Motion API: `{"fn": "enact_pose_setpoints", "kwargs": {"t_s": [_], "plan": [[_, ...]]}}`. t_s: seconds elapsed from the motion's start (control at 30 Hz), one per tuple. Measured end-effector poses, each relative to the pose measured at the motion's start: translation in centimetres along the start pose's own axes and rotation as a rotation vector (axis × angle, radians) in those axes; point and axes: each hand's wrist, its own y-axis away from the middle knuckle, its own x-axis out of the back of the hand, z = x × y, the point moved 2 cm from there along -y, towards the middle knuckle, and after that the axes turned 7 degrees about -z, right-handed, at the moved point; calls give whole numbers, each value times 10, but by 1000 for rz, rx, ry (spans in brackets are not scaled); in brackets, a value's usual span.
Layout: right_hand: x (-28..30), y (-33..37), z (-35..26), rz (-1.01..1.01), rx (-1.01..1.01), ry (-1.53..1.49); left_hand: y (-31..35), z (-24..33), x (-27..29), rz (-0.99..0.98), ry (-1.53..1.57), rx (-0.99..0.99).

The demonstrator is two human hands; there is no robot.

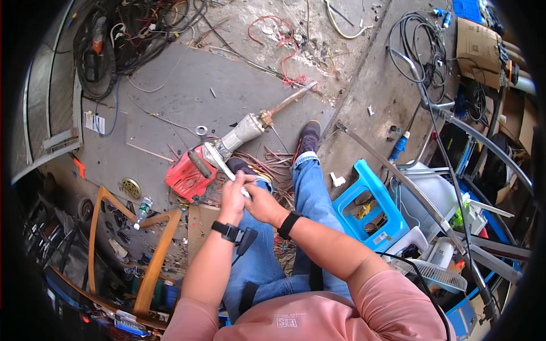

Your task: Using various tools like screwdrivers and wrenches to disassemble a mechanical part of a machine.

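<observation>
A demolition hammer with a red housing (189, 177), a grey metal barrel (242, 135) and a rusty chisel (293, 98) lies on the floor by my feet, chisel toward the upper right. A long silver wrench (219, 161) reaches from my hands to the hammer, its far end against the body beside a dark cylindrical grip (199, 163). Both hands are closed around its near end: my left hand (231, 199) on the left, my right hand (263, 203) pressed close beside it. The exact contact of the wrench's far end is too small to tell.
Reddish cables (278, 166) lie around my shoes. A blue plastic stool (369, 213) lies tipped at the right, near metal frame tubing (424, 196). At the lower left are a wooden frame (153, 270) and a plastic bottle (143, 211). Black cables (108, 74) pile up at the upper left.
</observation>
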Motion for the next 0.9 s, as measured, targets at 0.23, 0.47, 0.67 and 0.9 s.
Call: {"fn": "enact_pose_setpoints", "kwargs": {"t_s": [0.23,0.47,0.67,0.9], "plan": [[94,-81,71,78,-88,204,-54,5,138,717,-332,-186],[139,-158,175,92,-219,479,-117,-19,209,1073,-959,-67],[114,-183,214,61,-307,443,-145,-19,154,946,-944,33],[101,-193,209,156,-323,307,-153,-27,175,830,-834,-113]]}}
